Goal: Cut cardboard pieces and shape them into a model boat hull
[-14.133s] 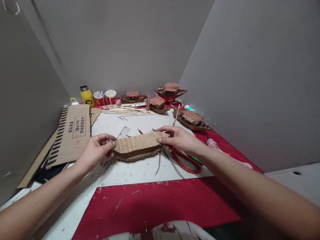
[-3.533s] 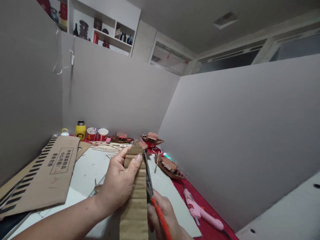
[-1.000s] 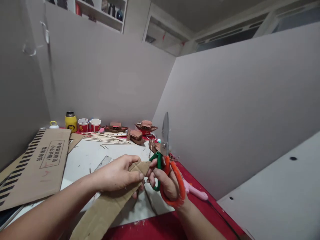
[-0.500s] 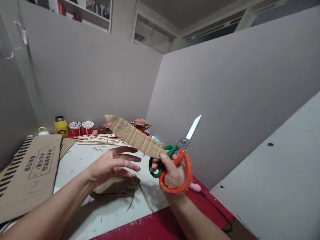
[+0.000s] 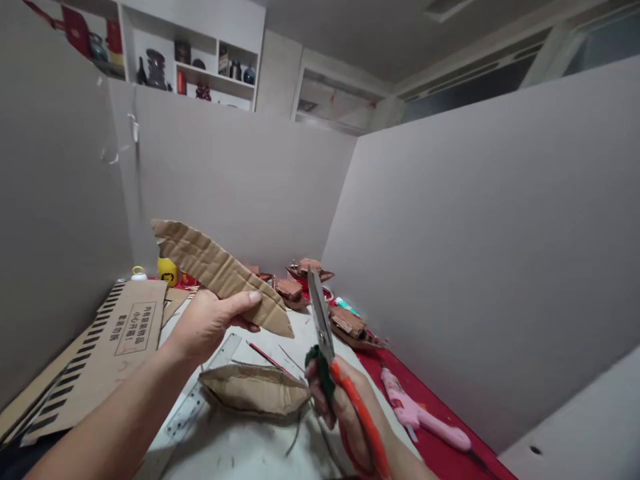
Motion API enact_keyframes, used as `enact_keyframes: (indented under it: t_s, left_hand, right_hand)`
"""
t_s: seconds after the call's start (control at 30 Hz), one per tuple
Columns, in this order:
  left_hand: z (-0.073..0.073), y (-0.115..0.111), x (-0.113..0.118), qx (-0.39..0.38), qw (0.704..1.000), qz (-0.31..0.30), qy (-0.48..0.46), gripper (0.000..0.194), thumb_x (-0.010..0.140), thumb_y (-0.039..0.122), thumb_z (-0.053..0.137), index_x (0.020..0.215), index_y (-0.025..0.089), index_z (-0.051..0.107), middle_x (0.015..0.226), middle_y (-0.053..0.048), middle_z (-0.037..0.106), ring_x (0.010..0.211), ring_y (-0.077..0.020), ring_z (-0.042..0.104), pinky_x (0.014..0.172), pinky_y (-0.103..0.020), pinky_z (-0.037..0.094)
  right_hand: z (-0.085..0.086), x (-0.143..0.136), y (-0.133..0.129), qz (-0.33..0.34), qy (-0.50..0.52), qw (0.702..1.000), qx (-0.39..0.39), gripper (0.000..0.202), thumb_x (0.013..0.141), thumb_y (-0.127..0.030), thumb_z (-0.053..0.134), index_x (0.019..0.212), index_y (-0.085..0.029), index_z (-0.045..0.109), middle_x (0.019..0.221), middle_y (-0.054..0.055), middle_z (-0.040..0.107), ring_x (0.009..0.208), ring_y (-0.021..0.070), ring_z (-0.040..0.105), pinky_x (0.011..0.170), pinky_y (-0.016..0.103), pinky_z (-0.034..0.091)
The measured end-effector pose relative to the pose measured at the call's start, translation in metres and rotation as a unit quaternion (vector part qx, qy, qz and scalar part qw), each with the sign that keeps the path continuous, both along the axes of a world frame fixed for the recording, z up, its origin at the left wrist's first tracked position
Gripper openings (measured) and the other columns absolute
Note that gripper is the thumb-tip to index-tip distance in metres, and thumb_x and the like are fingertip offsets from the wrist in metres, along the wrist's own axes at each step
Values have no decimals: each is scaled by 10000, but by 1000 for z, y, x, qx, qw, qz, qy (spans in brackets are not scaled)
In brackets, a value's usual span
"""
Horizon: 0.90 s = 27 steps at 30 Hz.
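Left hand [image 5: 213, 327] grips a cardboard strip [image 5: 215, 263], thumb on the upper face, fingers under. Strip is in the air above the worktop [image 5: 250, 450], tilted: left end high, right end low and cut to a point. Corrugation ridges run across it.

Right hand [image 5: 370, 395] grasps scissors [image 5: 321, 317] by the green and orange handles, blades up, leaning slightly left, apart from the strip. Blades look closed or nearly so.

Cardboard boat hull [image 5: 260, 395] sits on the white surface, near side, below the strip. Open top, both ends pointed. Right tip is just beside the right hand; can't tell if they touch. Metal ruler [image 5: 229, 348] lies to its left, partly hidden; red pencil [image 5: 270, 358] just past its far edge.

Far right: finished-looking model boat [image 5: 350, 325] on the worktop, teal-and-white tube [image 5: 346, 305] behind. Pink glue gun [image 5: 440, 427] on the red area, right side. Left side: printed cardboard sheet [image 5: 136, 327], yellow bottle [image 5: 167, 272] beyond, partly hidden by the strip.
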State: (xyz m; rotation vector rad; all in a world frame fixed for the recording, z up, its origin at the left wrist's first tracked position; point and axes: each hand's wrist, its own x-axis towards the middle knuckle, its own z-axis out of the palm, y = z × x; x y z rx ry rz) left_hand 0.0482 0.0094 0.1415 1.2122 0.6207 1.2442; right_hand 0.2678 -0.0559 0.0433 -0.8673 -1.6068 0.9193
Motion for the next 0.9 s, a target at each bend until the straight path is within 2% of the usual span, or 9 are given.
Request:
enact_keyframes:
  t_s: [0.1, 0.23, 0.37, 0.57, 0.73, 0.9]
  left_hand:
    - [6, -3, -8, -3, 1000, 1, 14, 239, 630, 260, 817, 786, 114, 708, 699, -38, 720, 611, -158, 662, 505, -240, 557]
    - [7, -5, -12, 3, 999, -3, 45, 192, 633, 244, 795, 742, 116, 702, 673, -30, 708, 581, -137, 647, 510, -220, 531]
    - [8, -7, -12, 34, 996, -12, 76, 105, 671, 204, 748, 687, 133, 672, 602, 16, 647, 526, -99, 589, 486, -198, 488]
    - [11, -7, -8, 63, 994, -33, 80, 80, 685, 163, 715, 712, 144, 642, 617, 40, 617, 528, -81, 551, 488, -191, 466]
    - [12, -6, -8, 58, 994, -20, 88, 142, 660, 181, 729, 770, 142, 647, 664, 24, 637, 550, -99, 569, 502, -215, 481]
    - [12, -7, -9, 55, 994, -19, 94, 156, 656, 198, 734, 775, 138, 653, 679, 13, 642, 560, -105, 575, 508, -223, 486]
  right_hand:
    - [9, -1, 1, 31, -91, 994, 54, 587, 836, -758, 398, 912, -187, 515, 660, -34, 432, 547, 116, 327, 502, 249, 293]
    - [16, -4, 0, 71, -140, 987, 37, 563, 849, -749, 372, 896, -198, 479, 676, -33, 416, 584, 131, 331, 527, 256, 292]
    - [18, -4, -1, 75, -179, 981, 27, 505, 873, -701, 389, 872, -201, 463, 709, -27, 417, 610, 133, 308, 545, 256, 287]
    - [18, -6, -3, 72, -180, 981, 15, 483, 890, -679, 380, 871, -207, 480, 730, -15, 439, 644, 147, 335, 569, 256, 313]
    - [21, -7, -4, 82, -172, 982, 12, 524, 867, -714, 394, 920, -203, 500, 744, -9, 456, 631, 143, 334, 580, 255, 338]
    - [9, -3, 1, 95, -156, 983, 7, 542, 863, -719, 397, 929, -193, 511, 667, -32, 413, 571, 123, 322, 507, 239, 308]
